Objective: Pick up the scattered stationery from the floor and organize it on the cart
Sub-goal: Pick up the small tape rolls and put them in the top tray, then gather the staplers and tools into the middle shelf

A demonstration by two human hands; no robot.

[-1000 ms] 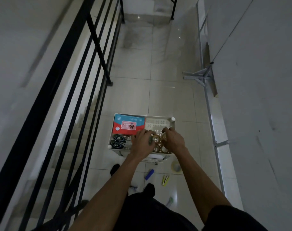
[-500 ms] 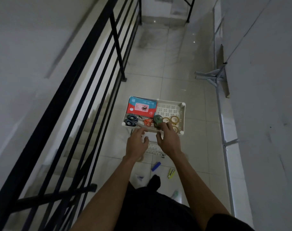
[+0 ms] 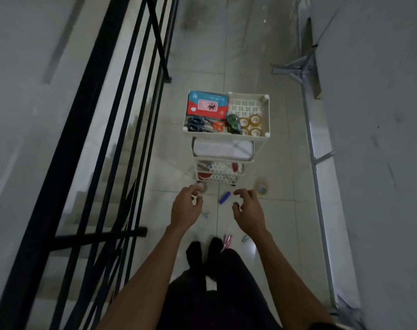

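Head view: both hands empty, held above the floor w/ fingers loosely curled and apart, left hand (image 3: pixel 186 206), right hand (image 3: pixel 249 208). White cart (image 3: pixel 266 115) ahead; top tray holds red/blue pack (image 3: pixel 207 106), scissors (image 3: pixel 198 123), green tape dispenser (image 3: pixel 233 122), tape rolls (image 3: pixel 251 126). On floor: blue item (image 3: pixel 224 197) btwn hands, tape roll (image 3: pixel 262 188) near right hand, pink pens (image 3: pixel 227 241) by feet.

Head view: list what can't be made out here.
- Lower cart shelves: mostly covered by the top tray; contents unclear.
- Small item by the left hand: partly hidden by its fingers.
- Pink-red item near the feet: too small and dim to identify.
- Right hand: appears empty.
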